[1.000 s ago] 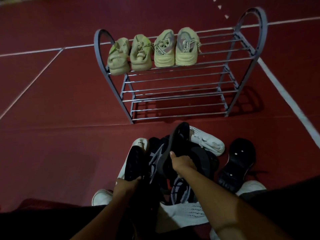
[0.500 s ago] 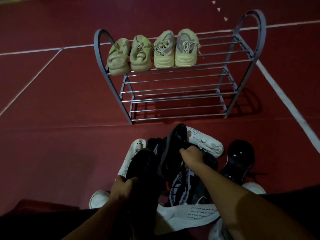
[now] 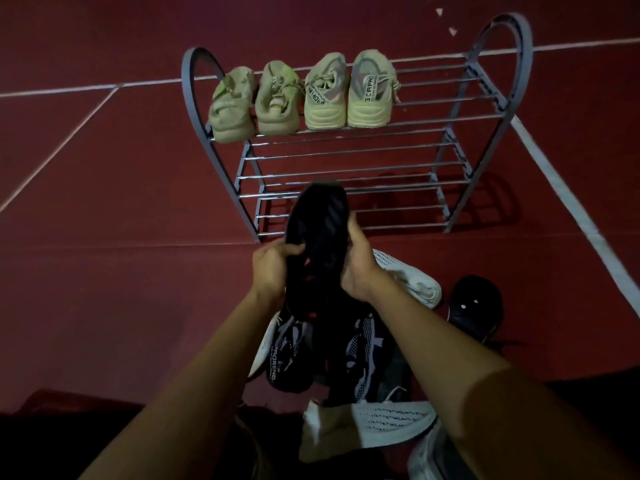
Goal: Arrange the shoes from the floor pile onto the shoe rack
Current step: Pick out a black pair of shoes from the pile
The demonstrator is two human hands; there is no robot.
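Dim red court floor (image 3: 104, 271), four pale sneakers (image 3: 301, 95) on the shoe rack (image 3: 502, 109) top tier.
I have my left hand (image 3: 273, 268) and right hand (image 3: 360, 268), fingers curled, clamping a black shoe pair (image 3: 322, 230) above the floor pile (image 3: 332, 358); the poor light and two-shoe hold risk one slipping or snagging a rail.

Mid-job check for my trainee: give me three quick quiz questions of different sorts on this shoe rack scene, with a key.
1. True or false: the shoe rack's top shelf holds four pale shoes.
2. Which hands hold the black shoes? A. left only B. right only C. both
3. Fill in: the white shoe lies on the ____.

Key: 1 true. 2 C: left hand and right hand. 3 floor.
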